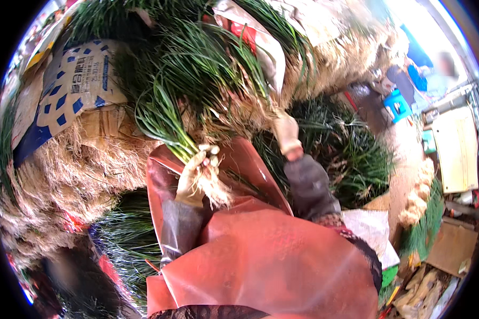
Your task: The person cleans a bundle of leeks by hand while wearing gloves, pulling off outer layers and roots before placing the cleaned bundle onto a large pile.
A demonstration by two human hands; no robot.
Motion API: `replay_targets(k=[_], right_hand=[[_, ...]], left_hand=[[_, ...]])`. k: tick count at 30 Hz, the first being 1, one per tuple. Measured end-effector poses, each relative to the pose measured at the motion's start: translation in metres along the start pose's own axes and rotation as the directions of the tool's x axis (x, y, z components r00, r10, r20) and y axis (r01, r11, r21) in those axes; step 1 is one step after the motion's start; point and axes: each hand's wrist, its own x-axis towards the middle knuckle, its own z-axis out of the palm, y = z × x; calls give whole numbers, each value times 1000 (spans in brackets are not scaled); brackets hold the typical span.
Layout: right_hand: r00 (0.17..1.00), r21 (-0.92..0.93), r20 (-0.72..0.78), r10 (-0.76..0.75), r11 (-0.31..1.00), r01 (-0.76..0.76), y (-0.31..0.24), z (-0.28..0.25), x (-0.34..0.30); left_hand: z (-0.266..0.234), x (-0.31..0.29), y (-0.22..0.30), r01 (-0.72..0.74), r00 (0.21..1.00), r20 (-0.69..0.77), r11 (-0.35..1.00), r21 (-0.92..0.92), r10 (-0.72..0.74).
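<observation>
heaps of long green chives with pale roots (207, 69) fill the market stall around a reddish plastic apron (261, 255). left hand (194, 178) grips a green chive bunch (162, 119); right hand (286, 133) reaches into the heap, grip unclear. flattened cardboard (452, 247) litters the floor.

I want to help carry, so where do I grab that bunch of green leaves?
Grip the bunch low on its pale stems, just above the roots, where the left hand already grips it. There the stalks pack into one firm neck, while the leaf tips fan out loose. Come from the root end, probably from the side, fingers wrapping round.
</observation>
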Motion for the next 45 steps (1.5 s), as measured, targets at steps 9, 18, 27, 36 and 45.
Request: replay_targets(k=[9,18,27,36,45], right_hand=[[983,404,23,-181,901,156,-123,-36,-31],[906,729,412,-97,631,-264,-127,-17,-71],[983,660,183,19,739,-137,-188,-69,-53],[719,222,600,-350,937,270,-129,-1,2],[821,438,469,-325,893,103,-104,-5,-34]], left_hand=[[5,1,-7,109,991,-90,987,121,-99],[14,19,-19,201,928,-342,971,133,-145],[-15,12,-15,124,974,-211,977,176,-85],[-29,18,-55,102,944,-326,906,411,42],[-55,-29,2,-268,886,-180,788,554,427]])
